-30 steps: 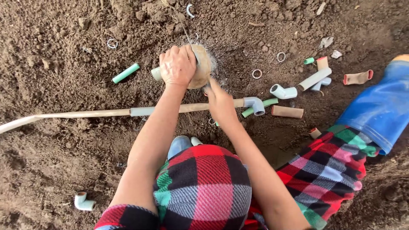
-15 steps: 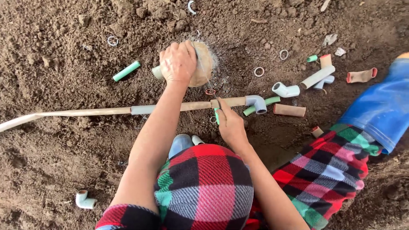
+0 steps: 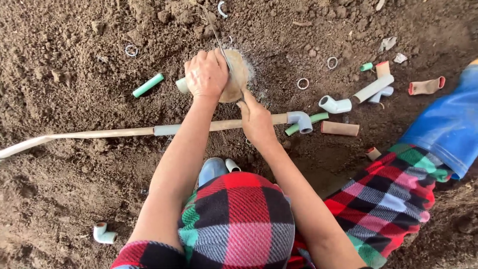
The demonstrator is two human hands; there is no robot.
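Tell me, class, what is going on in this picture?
A person crouches on bare soil. The left hand presses a short pipe piece against a round tan block, while the right hand works a thin saw blade across it. A long pipe lies in front, with cut rings and elbow fittings scattered around.

No packages, labels, signs, screens.

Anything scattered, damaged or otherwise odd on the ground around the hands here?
Yes. Cut pipe pieces, elbow fittings and thin rings lie strewn over loose soil right of the hands. One elbow sits apart at lower left. The long pipe bends at its left end.
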